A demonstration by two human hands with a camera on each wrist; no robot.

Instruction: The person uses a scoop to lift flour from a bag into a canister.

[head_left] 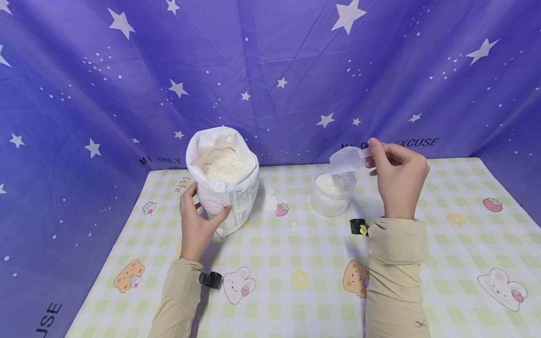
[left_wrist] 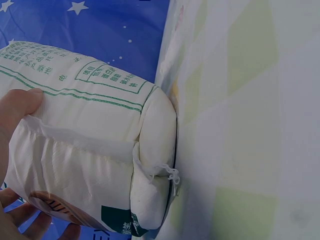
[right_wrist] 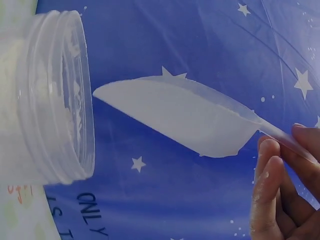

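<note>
A white bag (head_left: 241,197) of pale, flour-like powder stands with its top rolled open at the left of the table. My left hand (head_left: 200,225) grips its near side, thumb on the printed front and fingers round the other side; in the left wrist view the bag (left_wrist: 85,120) shows green print. A translucent scoop (head_left: 347,160) hangs over a clear round jar (head_left: 331,203), its handle pinched by my right hand (head_left: 399,176). White powder nearly fills the jar. From the right wrist view, the scoop (right_wrist: 185,117) is tilted, apart from the jar's rim; powder dusts a fingertip.
A green-and-white checked cloth (head_left: 296,253) with cartoon prints covers the table. Some spilled powder (head_left: 271,199) lies between the bag and the jar. Behind the table hangs a purple-blue curtain (head_left: 270,56) with white stars, close to the back edge.
</note>
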